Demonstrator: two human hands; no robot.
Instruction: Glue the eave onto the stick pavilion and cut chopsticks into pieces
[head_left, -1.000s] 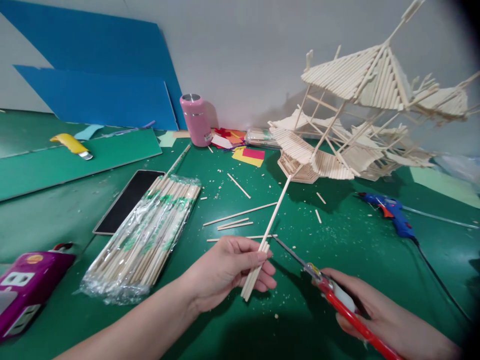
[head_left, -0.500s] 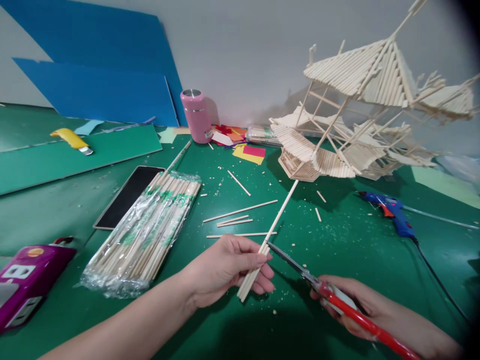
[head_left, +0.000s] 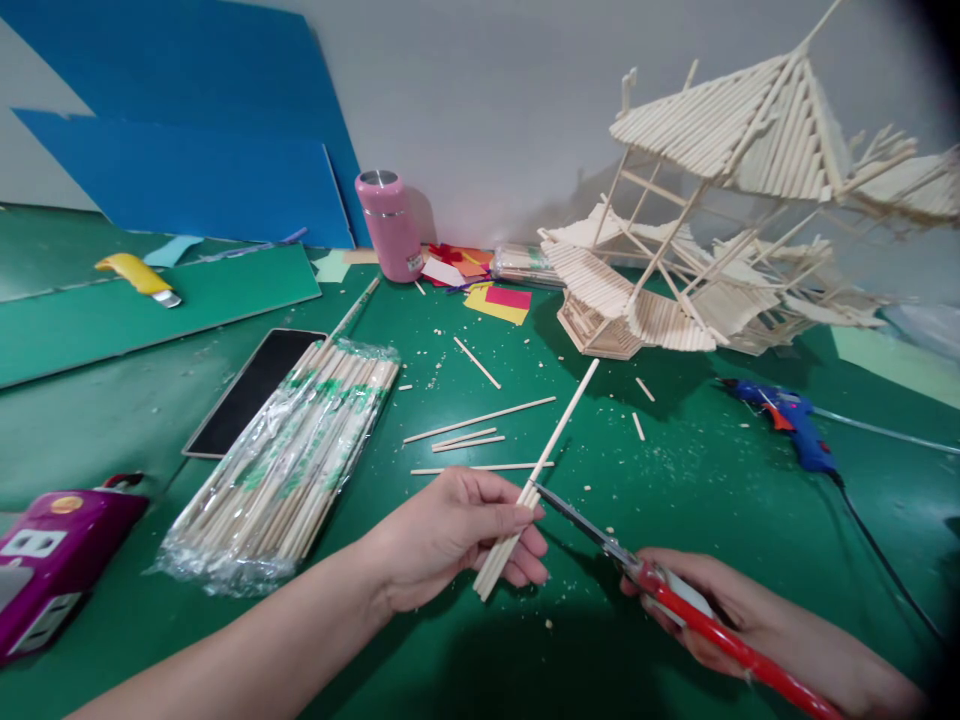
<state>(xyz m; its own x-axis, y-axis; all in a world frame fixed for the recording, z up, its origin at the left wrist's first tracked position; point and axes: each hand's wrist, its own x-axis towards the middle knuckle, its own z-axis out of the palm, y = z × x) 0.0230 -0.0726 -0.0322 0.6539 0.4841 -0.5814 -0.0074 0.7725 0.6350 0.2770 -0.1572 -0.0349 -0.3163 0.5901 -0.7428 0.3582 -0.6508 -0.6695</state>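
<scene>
head view — left hand (head_left: 457, 530) pinched on a small bundle of sticks (head_left: 525, 500), one long stick running up toward the stick model (head_left: 712, 230). right hand (head_left: 720, 610) closed round red-handled scissors (head_left: 637, 570), blade tips touching the bundle just beside the fingertips (head_left: 525, 515). risk: blades nip a finger, or the offcut flies. sticks pale, thin, straight, held above the green table (head_left: 675, 480)

Both forearms are bare, no sleeves; the left hand (head_left: 450, 530) and right hand (head_left: 720, 615) wear no gloves (nor rings).
</scene>
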